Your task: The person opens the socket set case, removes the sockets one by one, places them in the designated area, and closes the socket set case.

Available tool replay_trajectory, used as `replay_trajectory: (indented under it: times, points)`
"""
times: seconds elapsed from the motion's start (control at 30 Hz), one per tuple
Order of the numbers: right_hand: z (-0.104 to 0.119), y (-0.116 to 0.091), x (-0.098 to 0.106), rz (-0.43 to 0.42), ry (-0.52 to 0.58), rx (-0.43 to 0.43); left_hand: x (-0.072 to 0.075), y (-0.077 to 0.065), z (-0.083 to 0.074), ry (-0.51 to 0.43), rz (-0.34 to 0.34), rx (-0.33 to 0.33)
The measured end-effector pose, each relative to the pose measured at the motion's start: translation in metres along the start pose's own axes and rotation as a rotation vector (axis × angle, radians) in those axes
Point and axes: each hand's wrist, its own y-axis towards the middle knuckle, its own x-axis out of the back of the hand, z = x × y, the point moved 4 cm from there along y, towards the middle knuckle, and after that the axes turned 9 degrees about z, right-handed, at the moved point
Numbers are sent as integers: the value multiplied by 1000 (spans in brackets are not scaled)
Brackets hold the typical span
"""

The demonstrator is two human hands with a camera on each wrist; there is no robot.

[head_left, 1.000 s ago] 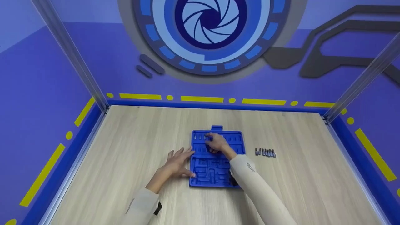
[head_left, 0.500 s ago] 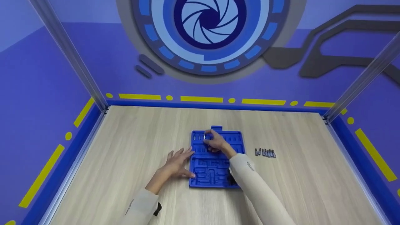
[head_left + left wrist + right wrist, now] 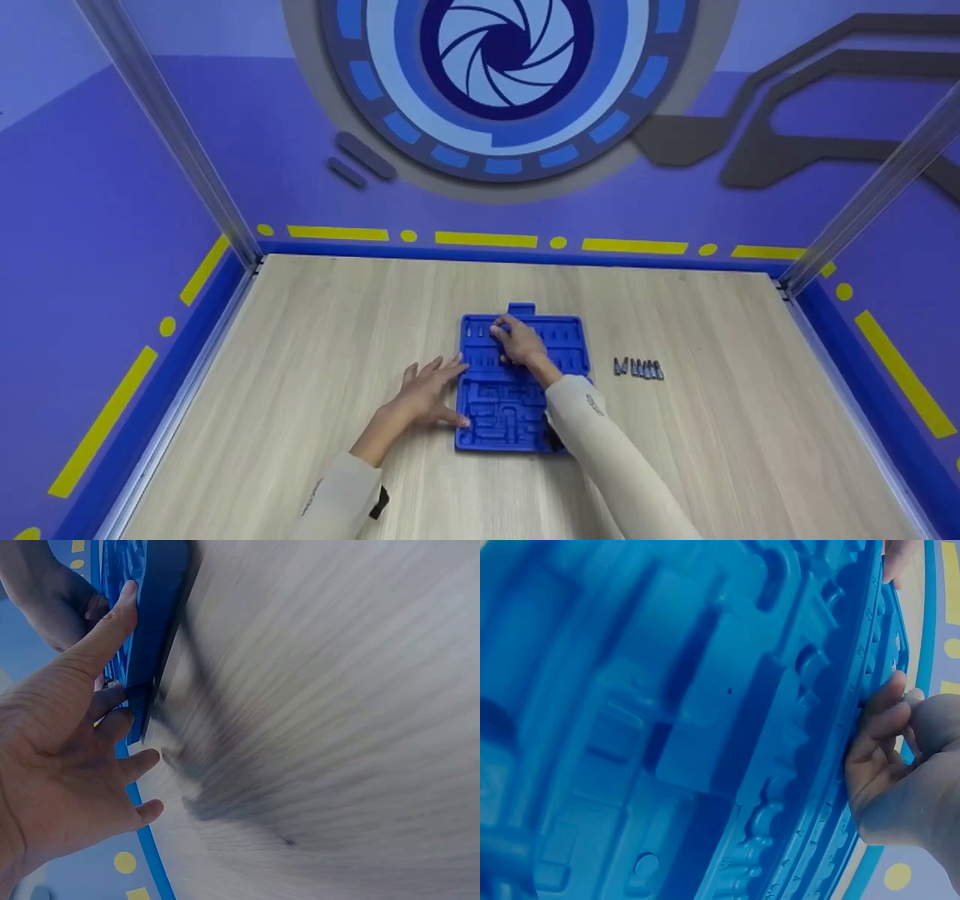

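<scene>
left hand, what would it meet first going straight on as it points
The left hand would likely meet the case first; its thumb looks to be on the left rim, though depth is unclear.

Blue case (image 3: 510, 424) lies open near metal bits (image 3: 641, 368).

This looks like a work booth of the kind set up in a lab: printed blue-purple walls (image 3: 90, 225) close in three sides of a wood-grain table (image 3: 720, 435), metal posts (image 3: 171, 129) stand at its two far corners, and the far wall (image 3: 637, 206) bears a big shutter emblem (image 3: 504, 49) above a row of yellow dashes (image 3: 486, 240) and dots (image 3: 559, 243)
</scene>
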Motion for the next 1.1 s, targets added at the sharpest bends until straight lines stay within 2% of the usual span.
replay_trajectory:
  times: [0.33, 0.5, 0.67, 0.9, 1.1]
  points:
    - [1, -4, -1, -100, -55, 40, 0, 1, 1, 3, -6, 17]
    - [-5, -3, 0, -174, -8, 52, -1, 0, 0, -6, -4, 13]
    - [-8, -3, -2, -135, 37, 58, -1, -1, 0, -5, -6, 11]
    - [-2, -8, -5, -90, -132, 110, -1, 0, 1, -6, 17, 35]
    - [2, -10, -5, -98, -164, 84, -2, 0, 0, 0, 13, 37]
